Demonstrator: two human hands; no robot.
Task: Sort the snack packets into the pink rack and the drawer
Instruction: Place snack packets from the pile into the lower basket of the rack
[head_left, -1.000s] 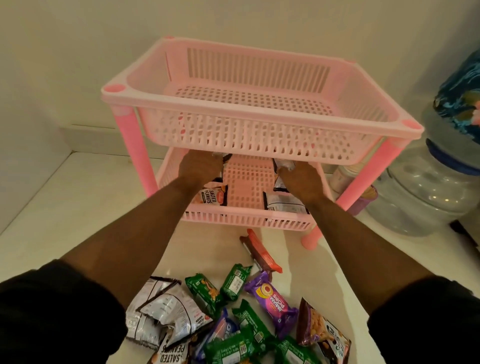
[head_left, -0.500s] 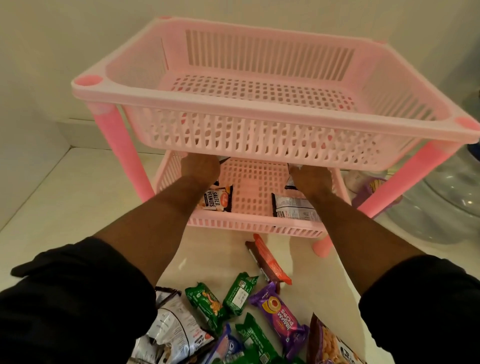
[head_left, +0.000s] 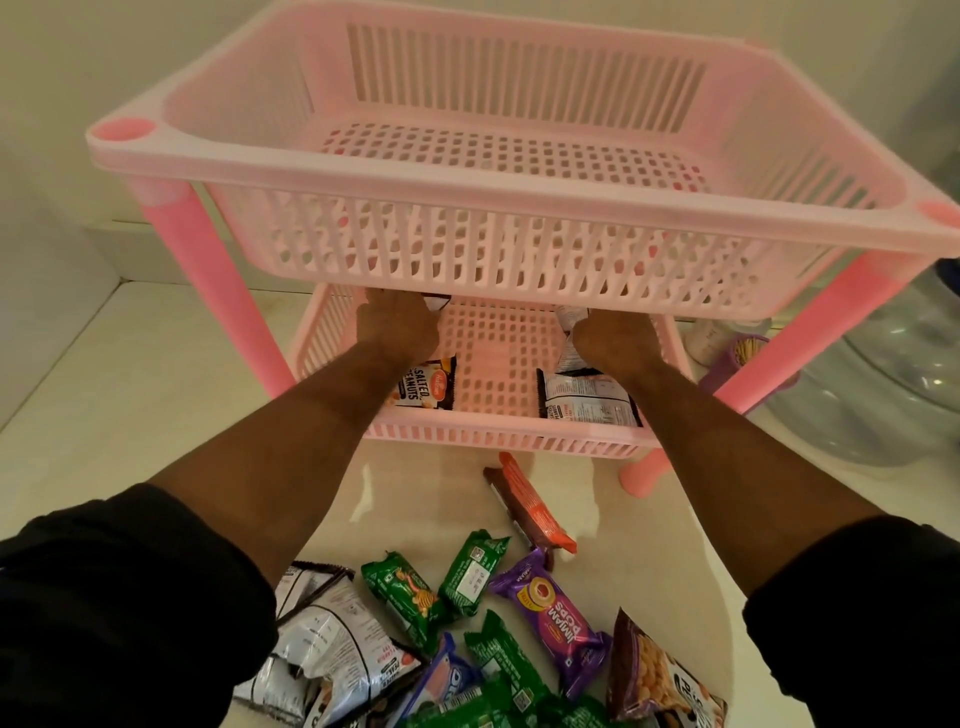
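Observation:
The pink rack (head_left: 483, 166) has two slatted tiers; its top tier holds nothing. Both my hands reach into the lower tier (head_left: 498, 434). My left hand (head_left: 397, 327) lies on a strip of black-and-white salted peanuts packets (head_left: 426, 384) at the tier's left. My right hand (head_left: 613, 340) grips another peanuts strip (head_left: 587, 397) at the tier's right. On the floor in front lie loose packets: an orange-brown bar (head_left: 530, 506), green biscuit packs (head_left: 470, 571), a purple Jim Jam pack (head_left: 556, 613). The drawer is out of view.
More peanut pouches (head_left: 332, 654) and a nut pouch (head_left: 660, 675) lie at the bottom edge. A clear water jug (head_left: 878, 395) and a small purple cup (head_left: 743, 356) stand right of the rack. A white wall runs behind, with pale floor to the left.
The view has closed in on the rack. Both hands stay in the lower tier, pushed slightly further back, with the peanut strips under them.

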